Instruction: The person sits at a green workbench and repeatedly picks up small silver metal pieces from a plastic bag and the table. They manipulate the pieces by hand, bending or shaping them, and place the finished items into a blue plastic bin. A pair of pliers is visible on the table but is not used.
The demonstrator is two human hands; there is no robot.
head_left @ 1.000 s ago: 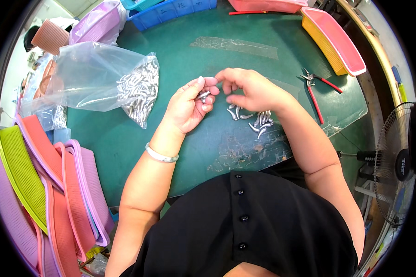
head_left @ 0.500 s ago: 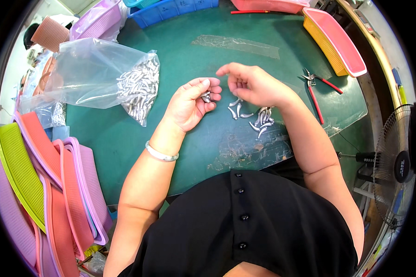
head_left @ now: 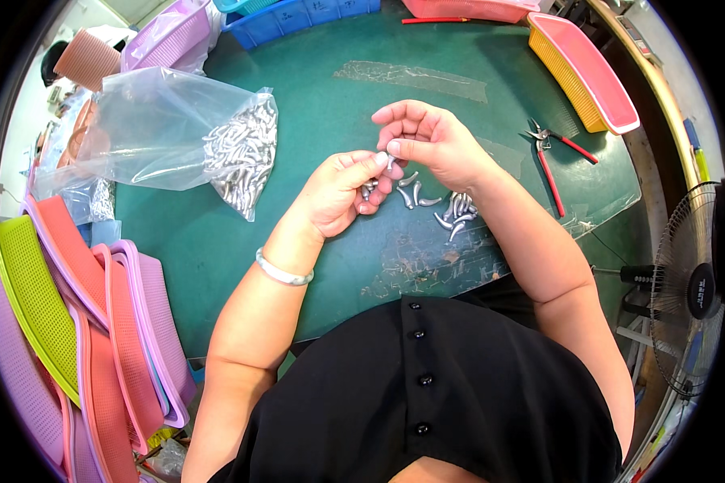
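Observation:
My left hand (head_left: 334, 189), with a pale bangle (head_left: 282, 270) on its wrist, is closed around several small silver metal pieces (head_left: 369, 189). At its thumb tip a single silver piece (head_left: 391, 162) sticks up. The thumb and forefinger of my right hand (head_left: 443, 149) pinch at that same piece, while its other fingers curl loosely above. Just below the hands, loose curved silver pieces (head_left: 416, 193), each with a thick end and a tapering tail, lie on the green table (head_left: 322, 97). Beside them is a small pile of the same pieces (head_left: 459, 211), partly behind my right forearm.
A clear plastic bag (head_left: 169, 121) at the left holds many silver pieces. Red-handled pliers (head_left: 548, 165) lie at the right. Stacked plastic baskets (head_left: 36, 298) crowd the left edge. Blue (head_left: 306, 20) and yellow-pink (head_left: 572, 76) baskets stand farther off. A fan (head_left: 689, 290) is at the right.
My hands have come together. The left has shifted slightly right, and the right thumb and forefinger now meet a silver piece at the left fingertips. The things on the table have not moved.

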